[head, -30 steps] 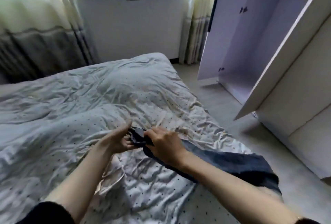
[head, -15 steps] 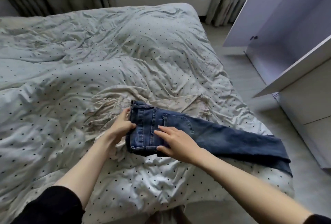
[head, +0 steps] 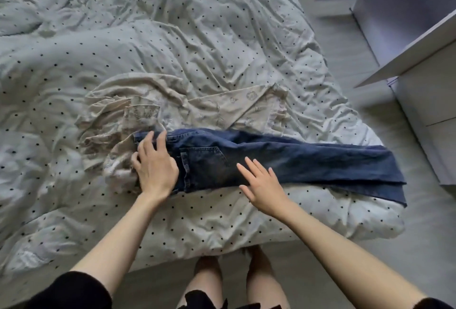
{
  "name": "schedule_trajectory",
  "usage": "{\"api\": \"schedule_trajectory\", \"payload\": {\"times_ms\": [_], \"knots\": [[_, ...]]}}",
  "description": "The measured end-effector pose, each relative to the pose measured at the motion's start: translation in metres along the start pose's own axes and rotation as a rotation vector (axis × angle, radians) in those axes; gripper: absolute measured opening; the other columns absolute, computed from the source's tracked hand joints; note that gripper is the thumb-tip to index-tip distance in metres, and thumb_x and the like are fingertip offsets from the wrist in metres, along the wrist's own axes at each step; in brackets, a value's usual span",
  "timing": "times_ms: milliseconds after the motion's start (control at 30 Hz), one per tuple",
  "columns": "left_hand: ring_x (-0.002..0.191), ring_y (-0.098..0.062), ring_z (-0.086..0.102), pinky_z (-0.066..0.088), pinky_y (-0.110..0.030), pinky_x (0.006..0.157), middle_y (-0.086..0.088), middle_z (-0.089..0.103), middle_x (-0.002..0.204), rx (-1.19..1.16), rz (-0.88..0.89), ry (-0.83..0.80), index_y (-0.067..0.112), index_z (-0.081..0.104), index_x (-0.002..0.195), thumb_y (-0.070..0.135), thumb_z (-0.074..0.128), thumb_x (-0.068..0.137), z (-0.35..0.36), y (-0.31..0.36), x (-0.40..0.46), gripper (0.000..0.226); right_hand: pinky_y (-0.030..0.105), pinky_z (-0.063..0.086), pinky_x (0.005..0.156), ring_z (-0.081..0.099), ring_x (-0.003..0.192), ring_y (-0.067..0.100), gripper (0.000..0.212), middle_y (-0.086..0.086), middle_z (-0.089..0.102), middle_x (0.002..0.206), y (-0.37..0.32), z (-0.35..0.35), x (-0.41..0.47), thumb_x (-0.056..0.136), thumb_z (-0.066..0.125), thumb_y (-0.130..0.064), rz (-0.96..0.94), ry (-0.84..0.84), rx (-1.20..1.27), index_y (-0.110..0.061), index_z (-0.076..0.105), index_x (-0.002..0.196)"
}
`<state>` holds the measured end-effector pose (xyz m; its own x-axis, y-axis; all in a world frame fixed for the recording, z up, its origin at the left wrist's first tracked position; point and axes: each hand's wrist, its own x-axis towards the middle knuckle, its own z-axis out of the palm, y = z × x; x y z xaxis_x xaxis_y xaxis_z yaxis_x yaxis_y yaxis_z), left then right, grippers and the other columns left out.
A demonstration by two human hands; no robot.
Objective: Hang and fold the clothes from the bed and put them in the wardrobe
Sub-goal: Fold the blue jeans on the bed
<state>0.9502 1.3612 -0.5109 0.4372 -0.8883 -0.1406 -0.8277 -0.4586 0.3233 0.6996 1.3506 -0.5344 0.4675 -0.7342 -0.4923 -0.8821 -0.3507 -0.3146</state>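
Dark blue jeans (head: 283, 158) lie folded lengthwise across the near edge of the bed, waistband to the left, legs reaching right to the mattress corner. My left hand (head: 154, 165) lies flat on the waistband end with its fingers spread. My right hand (head: 261, 181) rests with straight fingers on the lower edge of the jeans' seat. A crumpled beige printed garment (head: 172, 108) lies on the bed just behind and left of the jeans, partly under the waistband.
The bed carries a rumpled pale duvet with black dots (head: 148, 37). An open white wardrobe (head: 404, 12) stands at the right, its door (head: 407, 59) jutting toward the bed corner. Grey floor runs between bed and wardrobe. My legs stand at the bed's near edge.
The jeans have gone from bunched in both hands to laid flat on the bed. Both hands released their grip and now lie flat on them. My view has tilted down.
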Motion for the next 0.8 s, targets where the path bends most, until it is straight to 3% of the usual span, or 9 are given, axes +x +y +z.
{"api": "schedule_trajectory", "payload": {"times_ms": [200, 300, 367, 433, 533, 667, 800], "knots": [[0.143, -0.026, 0.021, 0.016, -0.05, 0.112, -0.009, 0.032, 0.151, 0.073, 0.398, -0.154, 0.015, 0.04, 0.141, 0.01, 0.046, 0.092, 0.056, 0.096, -0.024, 0.049, 0.05, 0.01, 0.115, 0.013, 0.144, 0.014, 0.049, -0.002, 0.021, 0.156, 0.091, -0.024, -0.001, 0.101, 0.031, -0.037, 0.161, 0.174, 0.106, -0.024, 0.026, 0.148], [0.139, -0.022, 0.029, 0.013, -0.049, 0.113, -0.006, 0.042, 0.144, 0.098, 0.5, -0.199, 0.016, 0.044, 0.138, 0.012, 0.041, 0.096, 0.09, 0.144, -0.017, 0.042, 0.056, 0.008, 0.113, 0.029, 0.138, 0.014, 0.044, -0.002, 0.039, 0.146, 0.156, -0.039, 0.002, 0.1, 0.032, -0.036, 0.303, 0.286, 0.07, -0.02, 0.036, 0.142], [0.13, -0.023, 0.04, 0.019, -0.045, 0.11, -0.006, 0.048, 0.137, 0.119, 0.503, -0.232, 0.018, 0.048, 0.135, 0.013, 0.039, 0.096, 0.11, 0.173, -0.011, 0.04, 0.061, 0.005, 0.111, 0.035, 0.133, 0.017, 0.043, -0.003, 0.045, 0.14, 0.204, -0.045, 0.001, 0.1, 0.032, -0.037, 0.416, 0.228, 0.016, -0.019, 0.039, 0.138], [0.115, -0.026, 0.048, 0.029, -0.039, 0.097, -0.006, 0.054, 0.126, 0.16, 0.495, -0.263, 0.021, 0.047, 0.135, 0.016, 0.036, 0.097, 0.131, 0.203, -0.008, 0.039, 0.064, 0.004, 0.11, 0.038, 0.13, 0.02, 0.04, -0.001, 0.048, 0.137, 0.25, -0.048, -0.002, 0.101, 0.028, -0.037, 0.471, 0.072, -0.041, -0.019, 0.042, 0.133], [0.107, -0.023, 0.049, 0.029, -0.036, 0.084, 0.001, 0.055, 0.12, 0.263, 0.486, -0.351, 0.027, 0.046, 0.13, 0.028, 0.028, 0.101, 0.159, 0.242, -0.013, 0.034, 0.064, 0.005, 0.111, 0.041, 0.125, 0.02, 0.034, 0.0, 0.052, 0.13, 0.302, -0.049, -0.008, 0.101, 0.03, -0.035, 0.377, -0.044, -0.109, -0.02, 0.05, 0.123], [0.107, -0.025, 0.054, 0.033, -0.04, 0.086, -0.001, 0.058, 0.112, 0.273, 0.473, -0.536, 0.024, 0.054, 0.112, 0.042, 0.023, 0.101, 0.182, 0.288, -0.012, 0.037, 0.064, 0.009, 0.109, 0.049, 0.116, 0.019, 0.037, -0.003, 0.056, 0.121, 0.344, -0.059, 0.001, 0.094, 0.039, -0.049, 0.274, -0.122, -0.085, -0.022, 0.054, 0.114], [0.102, -0.032, 0.058, 0.036, -0.04, 0.081, -0.005, 0.064, 0.108, 0.224, 0.458, -0.61, 0.024, 0.049, 0.095, 0.04, 0.023, 0.101, 0.184, 0.312, -0.014, 0.03, 0.053, 0.025, 0.1, 0.053, 0.106, 0.02, 0.047, -0.003, 0.059, 0.11, 0.362, -0.069, 0.0, 0.085, 0.044, -0.064, 0.18, -0.132, -0.103, -0.023, 0.055, 0.104]]}}
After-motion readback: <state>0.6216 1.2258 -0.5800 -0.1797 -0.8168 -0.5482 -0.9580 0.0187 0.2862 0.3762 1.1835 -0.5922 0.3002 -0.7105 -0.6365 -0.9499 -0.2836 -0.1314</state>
